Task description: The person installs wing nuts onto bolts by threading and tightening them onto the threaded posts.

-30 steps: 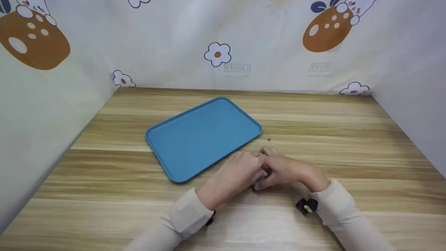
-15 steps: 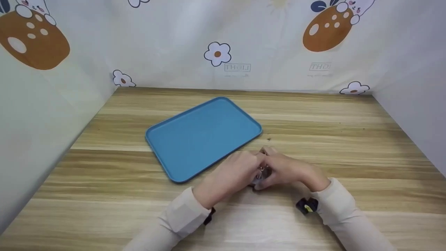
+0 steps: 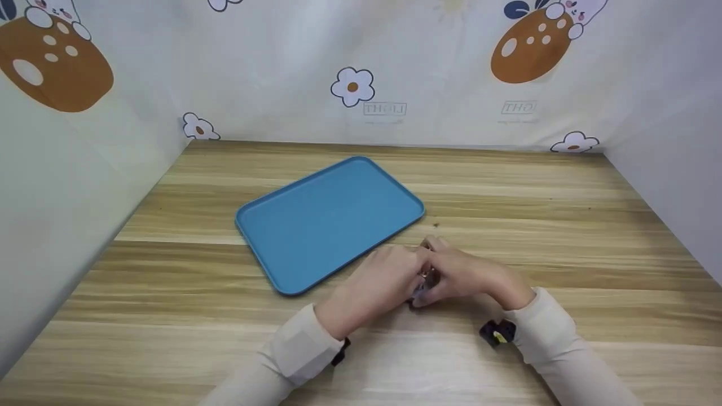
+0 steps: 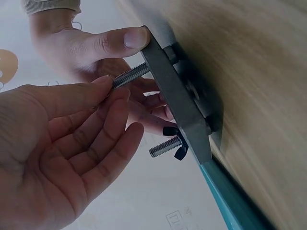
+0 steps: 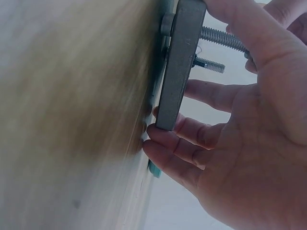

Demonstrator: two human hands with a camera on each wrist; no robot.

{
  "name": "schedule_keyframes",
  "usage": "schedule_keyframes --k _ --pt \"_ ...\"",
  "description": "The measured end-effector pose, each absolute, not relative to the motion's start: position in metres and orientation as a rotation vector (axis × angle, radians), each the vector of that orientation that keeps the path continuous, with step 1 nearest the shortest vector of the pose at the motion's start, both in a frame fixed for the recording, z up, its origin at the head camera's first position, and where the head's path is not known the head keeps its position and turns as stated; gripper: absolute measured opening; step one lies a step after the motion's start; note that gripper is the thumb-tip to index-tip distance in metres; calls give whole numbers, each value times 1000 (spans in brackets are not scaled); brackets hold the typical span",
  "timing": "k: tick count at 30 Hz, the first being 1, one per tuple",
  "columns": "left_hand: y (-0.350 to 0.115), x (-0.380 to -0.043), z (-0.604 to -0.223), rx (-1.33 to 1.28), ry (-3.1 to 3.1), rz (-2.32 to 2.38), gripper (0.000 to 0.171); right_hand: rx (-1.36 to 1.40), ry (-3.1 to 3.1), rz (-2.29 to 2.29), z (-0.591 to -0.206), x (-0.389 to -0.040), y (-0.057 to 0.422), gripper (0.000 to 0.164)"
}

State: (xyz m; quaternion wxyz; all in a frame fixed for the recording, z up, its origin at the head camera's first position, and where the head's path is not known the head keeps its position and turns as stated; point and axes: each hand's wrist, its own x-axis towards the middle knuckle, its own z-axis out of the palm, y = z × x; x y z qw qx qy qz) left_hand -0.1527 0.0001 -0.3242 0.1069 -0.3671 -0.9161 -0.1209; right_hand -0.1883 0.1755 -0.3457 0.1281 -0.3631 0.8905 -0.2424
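In the head view my left hand (image 3: pixel 378 279) and right hand (image 3: pixel 471 273) meet over the table, largely covering a grey metal plate (image 4: pixel 172 91). The left wrist view shows two threaded bolts passing through the plate, their heads toward the tabletop. My left thumb and fingertips pinch the free end of the longer-showing bolt (image 4: pixel 132 75); whether a nut sits between them is hidden. A black wing nut (image 4: pixel 181 152) is on the other bolt (image 4: pixel 163 147), against the plate. My right hand grips the plate by its ends, thumb on one edge and fingers at the other.
A blue tray (image 3: pixel 330 220) lies at an angle on the wood-grain table (image 3: pixel 564 237), just beyond my hands. A patterned curtain (image 3: pixel 282 67) hangs behind the table and along its sides. Each wrist carries a small black camera.
My left hand shifts slightly left and back, with its fingers moving at the bolt. A little more of the metal shows between the hands. The right hand and tray keep their places.
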Motion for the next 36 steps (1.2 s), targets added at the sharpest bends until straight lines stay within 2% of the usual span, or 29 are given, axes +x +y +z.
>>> schedule_keyframes --k 11,17,25,31,36 --pt "3 -152 -327 -1087 -2695 -328 15 -1059 2580 -704 -345 -189 174 36" --pt "4 -151 -327 -1071 -2703 -340 13 -1052 2577 -701 -345 -190 174 34" --pt "3 -152 -327 -1123 -2689 -393 4 -1031 2571 -729 -345 -189 175 43" --pt "-1 -155 -325 -1216 -2702 -482 10 -1073 2576 -748 -346 -189 175 43" --pt "-2 -153 -321 -1133 -2723 -422 11 -1067 2568 -743 -346 -188 175 42"
